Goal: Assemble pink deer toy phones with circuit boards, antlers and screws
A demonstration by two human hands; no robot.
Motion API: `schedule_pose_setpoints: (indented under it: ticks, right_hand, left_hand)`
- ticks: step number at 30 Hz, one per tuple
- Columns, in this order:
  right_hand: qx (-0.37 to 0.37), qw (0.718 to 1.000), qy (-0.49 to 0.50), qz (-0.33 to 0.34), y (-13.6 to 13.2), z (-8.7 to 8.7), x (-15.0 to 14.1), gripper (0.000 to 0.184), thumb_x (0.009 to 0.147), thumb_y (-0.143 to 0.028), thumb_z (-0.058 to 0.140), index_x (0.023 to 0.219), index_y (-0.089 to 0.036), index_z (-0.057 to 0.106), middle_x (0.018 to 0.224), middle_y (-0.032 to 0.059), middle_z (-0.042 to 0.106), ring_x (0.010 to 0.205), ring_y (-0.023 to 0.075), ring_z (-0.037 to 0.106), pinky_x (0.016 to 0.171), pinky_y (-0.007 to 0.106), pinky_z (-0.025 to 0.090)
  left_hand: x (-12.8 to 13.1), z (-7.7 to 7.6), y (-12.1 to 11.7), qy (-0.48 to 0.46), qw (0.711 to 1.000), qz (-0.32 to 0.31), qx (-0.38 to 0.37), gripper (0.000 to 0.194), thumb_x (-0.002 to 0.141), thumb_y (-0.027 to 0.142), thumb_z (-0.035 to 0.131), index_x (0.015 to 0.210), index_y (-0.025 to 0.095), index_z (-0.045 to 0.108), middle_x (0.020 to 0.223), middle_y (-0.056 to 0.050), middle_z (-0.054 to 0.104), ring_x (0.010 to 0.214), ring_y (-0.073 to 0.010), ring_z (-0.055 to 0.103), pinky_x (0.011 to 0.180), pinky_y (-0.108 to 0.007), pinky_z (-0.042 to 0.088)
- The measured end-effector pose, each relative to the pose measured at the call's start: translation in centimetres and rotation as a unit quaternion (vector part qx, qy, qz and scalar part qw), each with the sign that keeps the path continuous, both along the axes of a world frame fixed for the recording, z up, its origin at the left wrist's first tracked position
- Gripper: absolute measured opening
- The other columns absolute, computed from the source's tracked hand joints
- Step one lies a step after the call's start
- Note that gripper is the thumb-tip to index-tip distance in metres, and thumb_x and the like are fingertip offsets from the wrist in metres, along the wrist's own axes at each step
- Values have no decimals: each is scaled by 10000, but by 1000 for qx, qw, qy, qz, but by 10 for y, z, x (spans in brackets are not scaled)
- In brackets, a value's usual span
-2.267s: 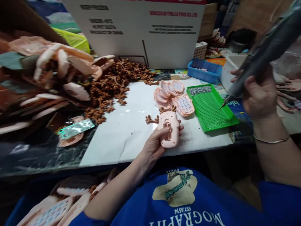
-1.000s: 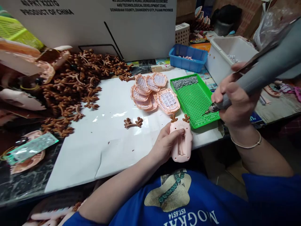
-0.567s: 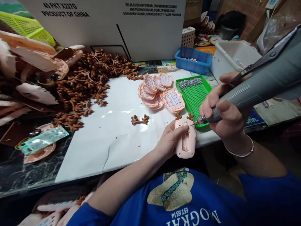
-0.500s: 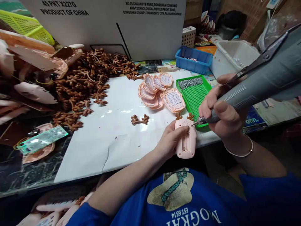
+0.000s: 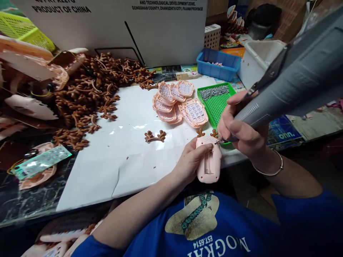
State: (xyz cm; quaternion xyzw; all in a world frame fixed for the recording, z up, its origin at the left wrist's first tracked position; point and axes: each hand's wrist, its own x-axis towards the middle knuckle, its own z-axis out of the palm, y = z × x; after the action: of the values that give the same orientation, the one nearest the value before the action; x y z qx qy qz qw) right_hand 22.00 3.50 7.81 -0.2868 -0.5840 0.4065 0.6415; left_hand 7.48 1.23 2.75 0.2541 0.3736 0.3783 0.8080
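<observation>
Pink casing (image 5: 214,169), held at the front edge of the worktable, back face up. My left hand (image 5: 189,159) is clamped on it: the thumb lies across the back, above an uncovered battery compartment (image 5: 209,164), while the other fingers are largely hidden. Two brown antlers (image 5: 200,133) project from the casing's far end. My right hand (image 5: 242,132) is closed around the lower end of a grey power screwdriver (image 5: 289,82), tilted, its tip at the casing's far right corner hole; whether it is seated there is too small to tell. Behind that hand, partly covered, a green tray (image 5: 217,107) bears small metal screws (image 5: 215,92) along its far end. Beside the tray lie overlapping keypad halves (image 5: 195,112). On the white sheet (image 5: 134,175), left of the casing, rests a single antler piece (image 5: 154,136); farther left, a heap of brown antler pieces (image 5: 85,94).
</observation>
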Motion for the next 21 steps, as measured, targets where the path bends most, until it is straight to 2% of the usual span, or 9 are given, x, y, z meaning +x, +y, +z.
schedule_pose_setpoints:
  ticks: [4,6,8,13,21]
  right_hand:
    - [11,995,0,-101,3,6,14,363,746,-423,773,1047,-362,579,636,-76,509,418,109,432,373,286,373]
    - [15,987,-8,-160,8,1,23,324,752,-414,774,1026,-374,606,638,-69,509,434,108,449,400,288,391]
    - [15,982,-18,-190,14,-9,30,296,764,-435,768,1018,-389,621,637,-62,504,448,109,456,435,296,416]
    - [12,979,-30,-202,19,-28,39,304,782,-472,754,1046,-406,618,641,-56,502,452,118,466,444,306,425]
    - [22,982,-11,-189,17,-35,37,257,806,-418,749,1024,-379,619,635,-67,470,451,113,462,436,290,417]
  left_hand:
    - [-1,-1,1,11,1000,-1,-8,368,685,286,818,981,162,638,822,-22,722,674,-149,655,658,-260,527]
    - [-3,-1,2,9,1000,-5,-15,362,683,277,818,969,160,630,801,-22,719,659,-150,656,639,-257,529]
    - [-3,-1,3,5,1000,-12,-17,350,691,269,811,967,160,626,791,-25,721,646,-154,661,625,-258,533]
    - [-4,1,3,10,1000,-21,-15,333,716,280,793,978,158,628,792,-41,732,654,-171,679,623,-268,545]
    - [-4,0,4,4,999,-33,-15,330,721,280,790,978,162,621,789,-41,732,657,-181,687,635,-286,557]
